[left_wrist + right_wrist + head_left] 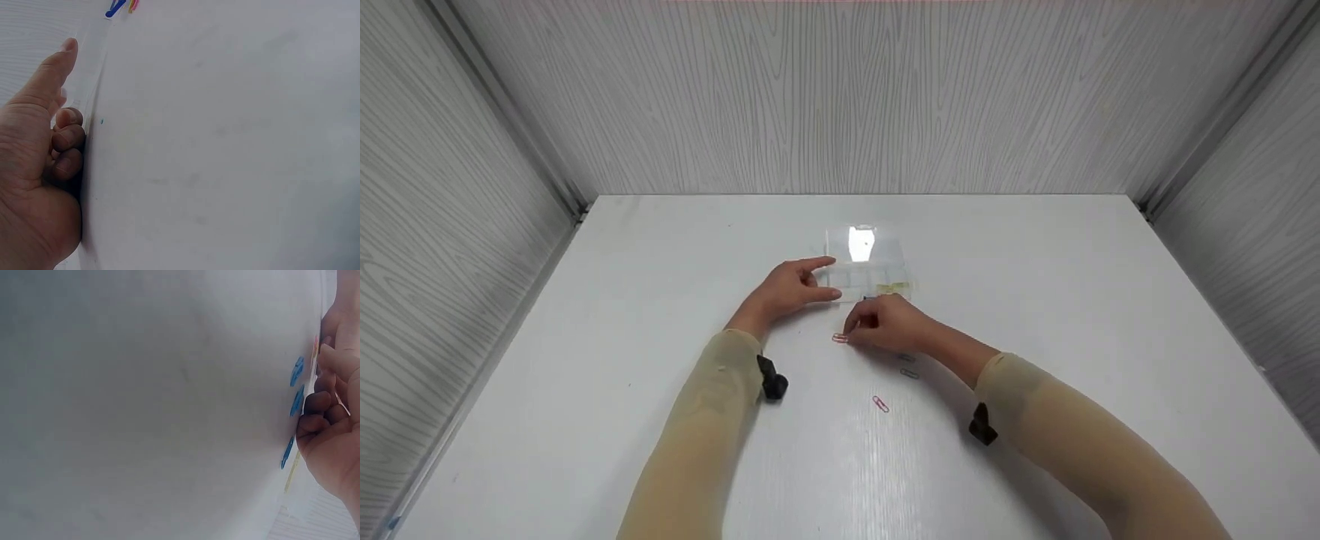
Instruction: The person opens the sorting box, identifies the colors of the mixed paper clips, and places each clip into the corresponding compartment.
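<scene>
A clear plastic compartment box (851,279) lies on the white table with its lid (885,247) folded back. Yellow pieces (893,288) lie in its right-hand part. My left hand (787,286) is at the box's left edge, thumb and index finger extended, the other fingers bent under in the left wrist view. Just in front of the box, my right hand (889,322) pinches a red paper clip (838,338) low over the table between thumb and fingertips. Blue paper clips (297,400) lie close to that hand in the right wrist view.
Another red paper clip (880,404) lies nearer to me on the table (825,465). A darker paper clip (910,373) sits below my right wrist. Grey wood-grain panels (855,97) rise behind the table and on both sides.
</scene>
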